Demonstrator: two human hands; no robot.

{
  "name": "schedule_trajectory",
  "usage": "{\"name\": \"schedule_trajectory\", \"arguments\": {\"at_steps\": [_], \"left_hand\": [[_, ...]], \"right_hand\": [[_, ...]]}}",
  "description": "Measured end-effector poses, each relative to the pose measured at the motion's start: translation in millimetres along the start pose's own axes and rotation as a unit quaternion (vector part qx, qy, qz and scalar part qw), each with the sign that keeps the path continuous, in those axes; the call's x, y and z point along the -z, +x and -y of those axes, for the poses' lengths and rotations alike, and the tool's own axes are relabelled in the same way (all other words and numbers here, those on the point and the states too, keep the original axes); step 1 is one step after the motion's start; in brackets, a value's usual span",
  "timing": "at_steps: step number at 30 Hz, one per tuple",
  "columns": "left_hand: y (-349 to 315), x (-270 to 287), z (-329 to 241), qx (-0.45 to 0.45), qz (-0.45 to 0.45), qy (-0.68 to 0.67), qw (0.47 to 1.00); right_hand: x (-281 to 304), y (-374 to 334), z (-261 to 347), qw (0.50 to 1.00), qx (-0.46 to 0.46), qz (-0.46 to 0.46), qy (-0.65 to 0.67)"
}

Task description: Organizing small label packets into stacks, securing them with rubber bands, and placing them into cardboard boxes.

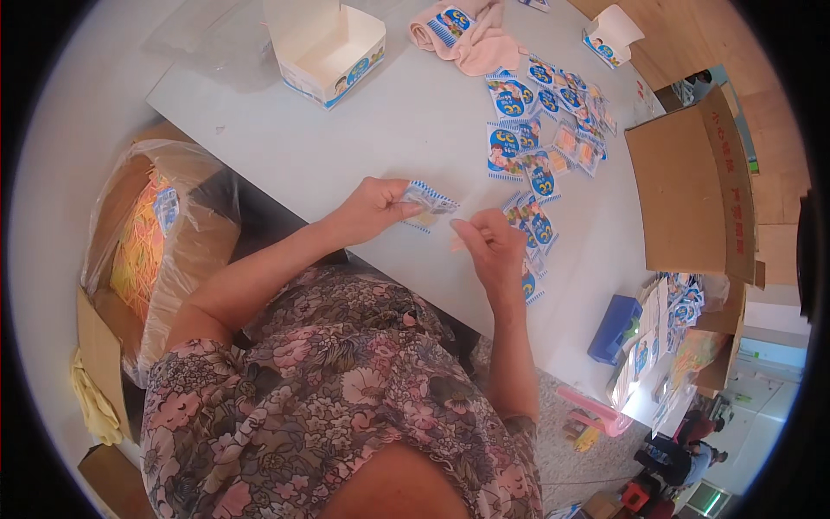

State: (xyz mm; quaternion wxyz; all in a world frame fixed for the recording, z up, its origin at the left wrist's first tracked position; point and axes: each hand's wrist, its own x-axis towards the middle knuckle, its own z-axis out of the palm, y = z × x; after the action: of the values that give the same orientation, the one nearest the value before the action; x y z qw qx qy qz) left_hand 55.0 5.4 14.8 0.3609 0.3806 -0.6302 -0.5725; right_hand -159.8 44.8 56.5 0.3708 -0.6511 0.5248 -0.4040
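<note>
Left hand (373,210) pinches a small flat sachet (427,205), blue-and-white striped at its edge, clear in the middle, between thumb and fingers at its left end. The sachet sits just above the grey desk (389,130), near the front edge, between the two hands. Right hand (488,246) is just beside it, fingers drawn together at the tips; whether they nip something thin and pale or are simply closed, I cannot tell.

Handling, as a judgement: the sachet looks very light, thin and floppy, with a glossy film skin likely to slide between dry fingers. It should bend rather than break. Best hold is a pinch on the striped sealed border, both ends if it needs to stay flat; squeezing the middle may crease whatever is inside.

Around: a loose spread of like sachets (532,138) lies on the desk beyond and right of the right hand. An open white-and-blue carton (333,48) stands at the far left, a pink cloth (471,39) at the far edge. A plastic-lined cardboard box of yellow strips (143,242) stands on the floor at the left.
</note>
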Motion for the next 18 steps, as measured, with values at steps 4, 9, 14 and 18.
{"name": "schedule_trajectory", "arguments": {"at_steps": [4,9,14,18], "left_hand": [[2,6,21,0.009,0.018,0.056,0.998],[5,-2,17,-0.061,0.007,-0.106,0.992],[5,-3,14,-0.026,0.021,-0.035,0.999],[-3,-5,4,-0.119,0.105,-0.015,0.987]], "right_hand": [[3,-15,-42,0.955,0.087,-0.011,-0.283],[6,-11,-43,0.957,0.101,-0.05,-0.266],[2,-3,-19,0.994,-0.023,0.095,-0.056],[-9,3,-15,0.994,-0.019,0.086,-0.061]]}}
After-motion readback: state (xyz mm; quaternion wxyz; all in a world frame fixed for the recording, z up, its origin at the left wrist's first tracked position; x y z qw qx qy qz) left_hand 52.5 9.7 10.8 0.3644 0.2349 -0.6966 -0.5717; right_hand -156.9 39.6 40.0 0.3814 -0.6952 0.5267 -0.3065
